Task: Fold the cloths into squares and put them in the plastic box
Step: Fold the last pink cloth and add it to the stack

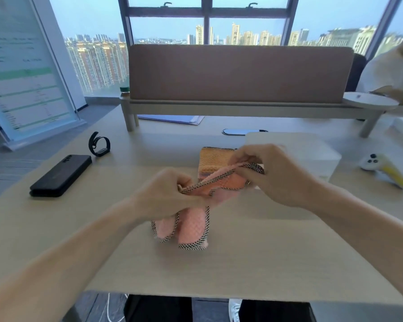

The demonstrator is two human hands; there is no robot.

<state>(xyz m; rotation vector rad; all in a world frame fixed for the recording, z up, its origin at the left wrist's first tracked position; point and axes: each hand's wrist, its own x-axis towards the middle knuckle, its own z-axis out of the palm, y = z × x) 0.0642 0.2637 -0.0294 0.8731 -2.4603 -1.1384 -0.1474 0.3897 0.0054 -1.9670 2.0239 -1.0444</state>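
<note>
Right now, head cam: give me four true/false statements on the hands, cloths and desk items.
1. The left hand and the right hand both grip the pink cloth. True.
2. The orange cloth lies inside the plastic box. False: it lies on the desk, left of the box.
3. The black phone lies left of the cloths. True.
4. The watch is on the left wrist. False: it sits on the desk beyond the phone.

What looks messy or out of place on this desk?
Nothing is spilled or broken. Only the pink cloth with black-and-white checked edging looks untidy: it hangs crumpled between the left hand and right hand, not yet square. The orange cloth behind lies neatly folded.
</note>
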